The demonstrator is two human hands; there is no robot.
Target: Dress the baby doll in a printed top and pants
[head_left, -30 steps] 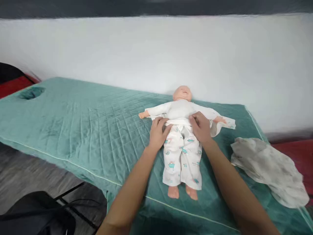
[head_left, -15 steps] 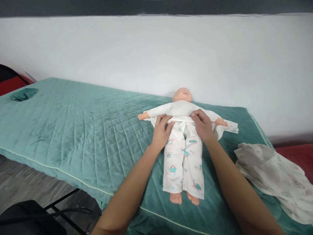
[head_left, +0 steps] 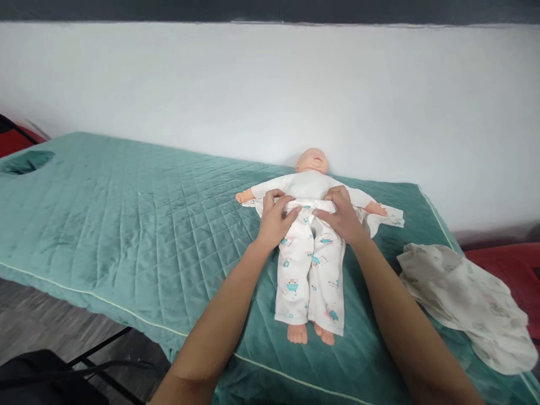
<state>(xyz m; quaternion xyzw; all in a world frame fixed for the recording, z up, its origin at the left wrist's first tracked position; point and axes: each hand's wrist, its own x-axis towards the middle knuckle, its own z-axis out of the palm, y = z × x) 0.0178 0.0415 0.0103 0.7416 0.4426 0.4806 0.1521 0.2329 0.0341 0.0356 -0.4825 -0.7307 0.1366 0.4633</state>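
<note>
The right hand (head_left: pixel 343 218) has swung its thumb (head_left: pixel 324 216) left. It and the left hand (head_left: pixel 273 220) now both pinch the trousers' waistband (head_left: pixel 311 204).

Worn on the head, above the near side of the green-covered bench (head_left: pixel 139 225). Looks forward and down, over the left hand (head_left: pixel 275 218) and right hand (head_left: pixel 345 215), at close range, with the whole doll (head_left: pixel 310 184) in view just right of centre. Faces the white wall (head_left: pixel 211 84) almost squarely. Spans widely, from floor (head_left: pixel 25 301) at lower left to crumpled cloth (head_left: pixel 464 304) at lower right.
</note>
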